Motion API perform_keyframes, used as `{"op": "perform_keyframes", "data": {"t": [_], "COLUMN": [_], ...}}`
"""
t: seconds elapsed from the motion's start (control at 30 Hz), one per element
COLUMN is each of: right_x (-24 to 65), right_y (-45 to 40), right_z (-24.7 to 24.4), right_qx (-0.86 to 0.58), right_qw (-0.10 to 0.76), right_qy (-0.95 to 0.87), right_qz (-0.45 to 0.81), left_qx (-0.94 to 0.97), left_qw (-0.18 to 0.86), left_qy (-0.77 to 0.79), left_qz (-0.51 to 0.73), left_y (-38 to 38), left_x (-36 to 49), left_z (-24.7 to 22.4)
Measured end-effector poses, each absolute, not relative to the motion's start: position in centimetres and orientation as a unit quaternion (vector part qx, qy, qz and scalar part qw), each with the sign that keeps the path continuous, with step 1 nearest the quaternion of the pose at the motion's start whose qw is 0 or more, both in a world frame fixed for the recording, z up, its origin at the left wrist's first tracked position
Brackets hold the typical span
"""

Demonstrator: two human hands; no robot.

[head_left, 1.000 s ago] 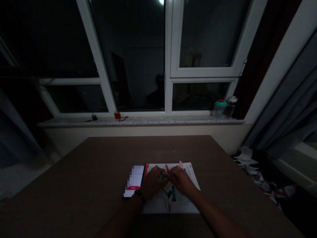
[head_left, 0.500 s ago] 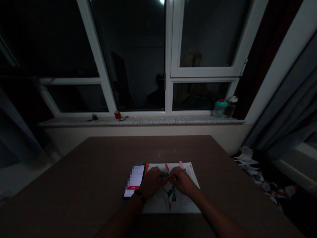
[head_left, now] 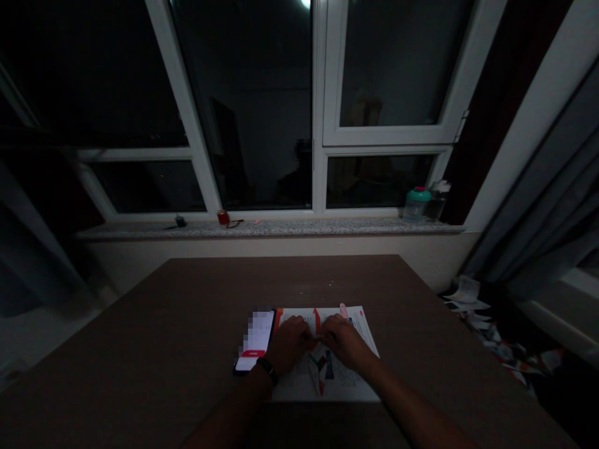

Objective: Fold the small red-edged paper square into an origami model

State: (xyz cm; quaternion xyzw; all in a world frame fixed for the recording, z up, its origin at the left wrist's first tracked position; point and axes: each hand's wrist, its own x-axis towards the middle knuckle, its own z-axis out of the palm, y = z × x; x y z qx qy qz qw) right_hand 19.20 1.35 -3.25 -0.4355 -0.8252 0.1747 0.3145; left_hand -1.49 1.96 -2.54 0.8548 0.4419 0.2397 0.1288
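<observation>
1. Both hands meet over the printed sheet (head_left: pixel 349 380) lying on the table (head_left: pixel 163 349): the left hand (head_left: pixel 289 343) and right hand (head_left: pixel 344 341) come fingertip to fingertip at the sheet's centre fold.
2. Between those fingertips sits a small folded piece (head_left: pixel 317 337); whether either hand pinches it or merely presses it flat cannot be told in the dim light.
3. The sheet's long axis runs away from the person, and both hands are equally near.
4. A phone (head_left: pixel 256 340) lies just beside the left hand.
5. Compared with half a second ago, the small piece shows less and the fingertips sit closer together.
</observation>
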Motion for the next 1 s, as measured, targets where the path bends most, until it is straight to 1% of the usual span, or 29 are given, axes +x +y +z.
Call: {"op": "perform_keyframes", "data": {"t": [0.37, 0.6, 0.87, 1.0], "right_x": [19.3, 19.4, 19.3, 19.3], "right_y": [1.1, 1.4, 1.6, 1.4], "right_z": [-3.3, -3.3, -3.3, -3.0], "right_qx": [-0.457, -0.448, -0.442, -0.451], "right_qw": [0.284, 0.313, 0.328, 0.327], "right_qy": [-0.830, -0.813, -0.814, -0.813], "right_qz": [0.150, 0.200, 0.187, 0.172], "left_qx": [0.879, 0.871, 0.874, 0.867], "left_qw": [0.122, 0.144, 0.140, 0.121], "left_qy": [0.397, 0.413, 0.404, 0.427], "left_qz": [0.234, 0.224, 0.230, 0.227], "left_y": [1.6, 2.2, 2.4, 2.5], "left_x": [-2.2, -2.3, -2.3, -2.1], "left_z": [-1.6, -2.4, -2.8, -2.6]}}
